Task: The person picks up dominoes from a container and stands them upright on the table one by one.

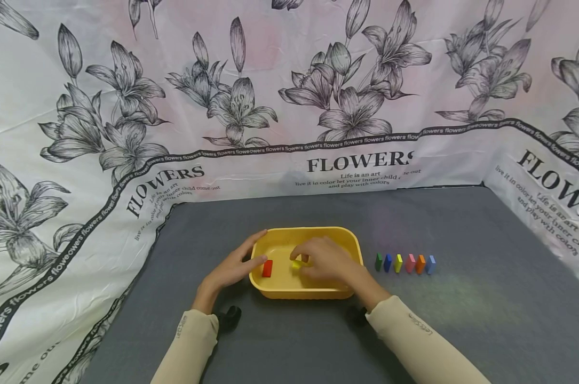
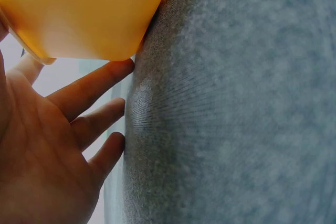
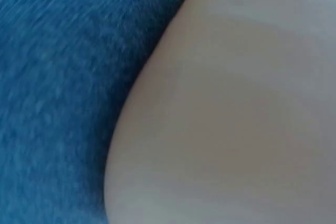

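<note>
A yellow plastic tub (image 1: pixel 289 293) sits on the dark table. At its left end my left hand (image 1: pixel 231 268) holds the rim, the thumb reaching over the inside and the fingers along the outer wall. The left wrist view shows the spread fingers (image 2: pixel 86 93) beneath the tub's wall (image 2: pixel 89 19). Inside, a red block (image 1: pixel 267 268) lies near the left thumb. My right hand (image 1: pixel 328 260) reaches into the tub and pinches a small yellow block (image 1: pixel 296 265) between thumb and index finger. The right wrist view holds mostly blurred skin.
Right of the tub stands a row of small blocks: green (image 1: pixel 378 262), dark blue (image 1: pixel 387 262), yellow (image 1: pixel 398 263), pink (image 1: pixel 410 263), orange (image 1: pixel 420 264) and light blue (image 1: pixel 430 265). A flower-printed cloth (image 1: pixel 251 176) borders the table at the back and sides.
</note>
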`<state>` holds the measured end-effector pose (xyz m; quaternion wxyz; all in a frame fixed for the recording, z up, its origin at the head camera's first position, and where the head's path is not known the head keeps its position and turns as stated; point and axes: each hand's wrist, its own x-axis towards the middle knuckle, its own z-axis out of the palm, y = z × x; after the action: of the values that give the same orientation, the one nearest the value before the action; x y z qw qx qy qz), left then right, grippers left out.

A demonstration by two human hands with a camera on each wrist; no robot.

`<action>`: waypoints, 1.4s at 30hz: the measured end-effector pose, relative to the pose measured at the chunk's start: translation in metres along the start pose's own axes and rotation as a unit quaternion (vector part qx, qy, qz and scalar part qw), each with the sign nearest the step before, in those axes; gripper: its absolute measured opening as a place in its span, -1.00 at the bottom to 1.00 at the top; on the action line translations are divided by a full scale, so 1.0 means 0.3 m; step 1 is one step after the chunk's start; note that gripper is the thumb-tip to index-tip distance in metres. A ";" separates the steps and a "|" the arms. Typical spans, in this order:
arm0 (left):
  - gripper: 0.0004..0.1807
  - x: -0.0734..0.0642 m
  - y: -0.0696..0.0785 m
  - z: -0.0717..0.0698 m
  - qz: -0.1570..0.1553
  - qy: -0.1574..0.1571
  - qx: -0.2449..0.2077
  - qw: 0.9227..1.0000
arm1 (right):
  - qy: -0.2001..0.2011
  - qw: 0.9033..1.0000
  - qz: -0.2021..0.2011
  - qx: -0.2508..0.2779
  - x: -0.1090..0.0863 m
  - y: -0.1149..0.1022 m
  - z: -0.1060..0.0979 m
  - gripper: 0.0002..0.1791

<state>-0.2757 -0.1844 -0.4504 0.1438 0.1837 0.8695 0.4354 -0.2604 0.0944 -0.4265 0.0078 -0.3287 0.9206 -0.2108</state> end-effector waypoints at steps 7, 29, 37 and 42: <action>-0.26 0.003 0.000 0.003 -0.007 0.001 -0.001 1.000 | 0.028 0.999 -0.016 0.026 -0.038 0.017 -0.039 -0.68; -0.25 0.000 0.003 0.002 -0.011 -0.001 -0.004 1.000 | 0.134 0.987 -0.011 0.088 -0.172 0.069 -0.130 -0.66; -0.24 0.000 0.007 0.001 -0.005 0.000 0.000 1.000 | 0.142 0.985 0.014 0.100 -0.214 0.109 -0.146 -0.64; -0.24 0.001 0.008 0.002 -0.003 -0.003 0.002 1.000 | 0.149 0.982 0.033 0.111 -0.245 0.134 -0.157 -0.64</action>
<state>-0.2752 -0.1827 -0.4489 0.1476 0.1830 0.8702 0.4330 -0.2341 0.1850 -0.4084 -0.0865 -0.2598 0.8928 -0.3577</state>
